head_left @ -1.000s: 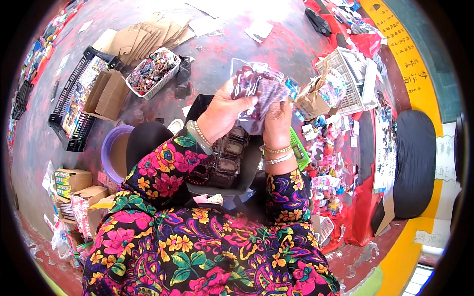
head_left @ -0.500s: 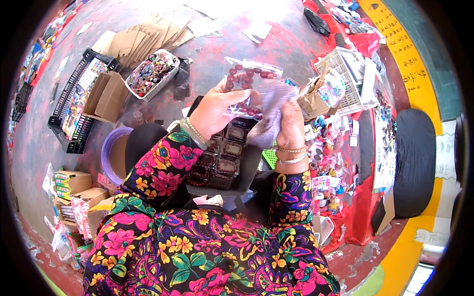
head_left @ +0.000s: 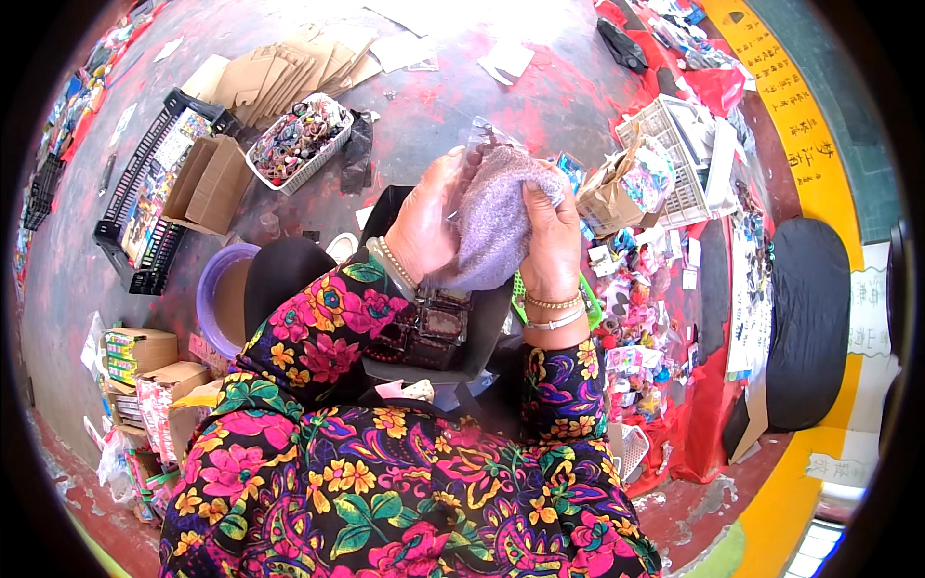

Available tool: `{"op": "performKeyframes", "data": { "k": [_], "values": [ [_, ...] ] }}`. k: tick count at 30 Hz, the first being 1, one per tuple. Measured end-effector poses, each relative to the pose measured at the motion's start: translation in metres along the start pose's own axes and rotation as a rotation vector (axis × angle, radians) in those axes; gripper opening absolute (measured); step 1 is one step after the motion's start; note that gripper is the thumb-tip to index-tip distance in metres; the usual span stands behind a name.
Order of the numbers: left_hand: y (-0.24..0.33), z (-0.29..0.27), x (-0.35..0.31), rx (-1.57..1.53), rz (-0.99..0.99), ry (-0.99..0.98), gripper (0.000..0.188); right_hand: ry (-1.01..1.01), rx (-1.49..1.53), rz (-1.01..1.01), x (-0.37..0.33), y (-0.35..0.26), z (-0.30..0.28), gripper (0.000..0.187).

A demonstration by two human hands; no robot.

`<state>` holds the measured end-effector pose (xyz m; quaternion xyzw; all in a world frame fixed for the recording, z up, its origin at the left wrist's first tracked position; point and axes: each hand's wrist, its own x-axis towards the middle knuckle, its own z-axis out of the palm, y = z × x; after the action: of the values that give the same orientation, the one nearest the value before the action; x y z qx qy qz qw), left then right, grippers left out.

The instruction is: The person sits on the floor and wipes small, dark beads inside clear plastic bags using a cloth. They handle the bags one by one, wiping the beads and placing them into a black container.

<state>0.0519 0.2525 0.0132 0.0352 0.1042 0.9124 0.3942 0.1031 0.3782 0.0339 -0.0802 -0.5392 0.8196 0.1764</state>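
Observation:
My left hand grips the side of a clear plastic box with a dark red bead bracelet inside. Most of that box is hidden behind a greyish purple cloth. My right hand is closed on the cloth, thumb on top, and holds it against the front of the box. Below both hands, a dark open container sits at my lap. Several clear packs of dark red beads are stacked in it.
To the left stand a white basket of small trinkets, a black crate, an open cardboard box and a purple basin. On the right lie piles of small colourful goods, beside a white crate. Flattened cardboard lies farther off.
The cloth has moved left, from the right edge of the bracelet box to across its front. My right hand has come closer to my left, and the beads are now mostly covered.

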Motion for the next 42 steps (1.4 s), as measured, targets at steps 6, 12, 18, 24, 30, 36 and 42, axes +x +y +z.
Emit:
{"op": "performKeyframes", "data": {
  "k": [6, 12, 18, 24, 30, 36, 42],
  "values": [
    [0.002, -0.023, 0.003, 0.175, 0.019, 0.062, 0.035, 0.247, 0.197, 0.278, 0.013, -0.017, -0.028, 0.031],
    [0.008, -0.013, 0.003, 0.22, 0.058, 0.032, 0.039, 0.164, 0.108, -0.141, 0.005, -0.043, -0.038, 0.037],
    [-0.002, -0.011, -0.002, 0.434, 0.048, -0.07, 0.048, -0.439, -1.083, -0.531, -0.012, -0.002, 0.004, 0.043],
    [0.001, -0.007, -0.004, 0.609, -0.018, -0.15, 0.056, -0.366, -1.039, -0.552, 0.002, 0.006, -0.002, 0.039],
    [-0.004, -0.013, -0.006, 0.545, -0.069, -0.21, 0.059, -0.11, -0.899, -0.577, 0.015, 0.014, -0.014, 0.035],
    [0.002, -0.004, -0.008, 0.31, -0.058, -0.133, 0.057, 0.246, -0.074, 0.047, 0.037, 0.008, -0.052, 0.04],
    [0.018, -0.011, -0.004, 0.355, 0.056, 0.023, 0.04, 0.014, 0.126, -0.118, 0.006, -0.021, -0.018, 0.047]
  ]
}}
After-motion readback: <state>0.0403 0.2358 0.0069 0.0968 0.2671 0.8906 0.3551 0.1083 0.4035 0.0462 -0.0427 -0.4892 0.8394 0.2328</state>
